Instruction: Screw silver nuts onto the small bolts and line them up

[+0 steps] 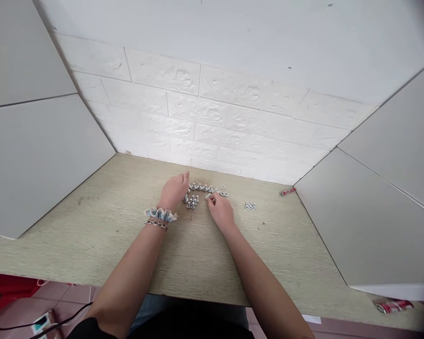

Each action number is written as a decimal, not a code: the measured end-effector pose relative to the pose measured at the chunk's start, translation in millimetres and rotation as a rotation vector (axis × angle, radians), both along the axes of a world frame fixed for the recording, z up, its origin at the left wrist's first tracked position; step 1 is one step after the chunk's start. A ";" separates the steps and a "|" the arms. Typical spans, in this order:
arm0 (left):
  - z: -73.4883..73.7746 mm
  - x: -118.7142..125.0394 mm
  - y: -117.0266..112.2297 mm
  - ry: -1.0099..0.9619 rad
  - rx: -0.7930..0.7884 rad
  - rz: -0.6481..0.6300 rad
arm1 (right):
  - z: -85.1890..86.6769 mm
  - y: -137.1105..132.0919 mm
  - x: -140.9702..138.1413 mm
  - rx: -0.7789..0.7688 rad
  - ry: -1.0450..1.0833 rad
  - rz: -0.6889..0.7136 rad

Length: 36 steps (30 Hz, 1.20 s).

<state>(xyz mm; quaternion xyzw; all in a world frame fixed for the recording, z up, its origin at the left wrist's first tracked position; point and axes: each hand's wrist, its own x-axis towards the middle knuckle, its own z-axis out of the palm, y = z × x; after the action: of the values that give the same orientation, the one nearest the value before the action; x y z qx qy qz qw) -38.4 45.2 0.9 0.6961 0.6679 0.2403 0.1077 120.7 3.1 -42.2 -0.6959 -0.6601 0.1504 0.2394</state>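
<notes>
My left hand [175, 190] is closed beside the left end of a curved row of silver bolts [199, 187], which stand upright with washers around them. Its fingertips are hidden, so what it grips, if anything, does not show. My right hand [222, 210] pinches a small bolt [207, 197] just in front of the row's right part. Between the hands stands a tight cluster of bolts [192, 203]. Loose flat washers [226, 194] lie past the row's right end, with one more washer [223, 187] behind them. Farther right sits a group of several nuts [250, 206].
The wooden tabletop [102, 216] meets a white brick-pattern wall [212, 108] at the back. Grey panels stand at the left [42, 160] and right [381, 226]. A red can [287, 191] lies by the right panel, another red can [394, 306] near the front right edge.
</notes>
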 end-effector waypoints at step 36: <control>5.1 3.2 -2.9 -0.021 0.020 -0.056 | 4.5 -8.7 -14.7 0.026 0.048 0.260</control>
<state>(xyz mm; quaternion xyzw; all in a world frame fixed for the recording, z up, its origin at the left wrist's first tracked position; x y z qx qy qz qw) -35.2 42.3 6.0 0.7131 0.6445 0.2509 0.1144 105.9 -5.6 -37.7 -0.5976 -0.7407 0.1884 0.2425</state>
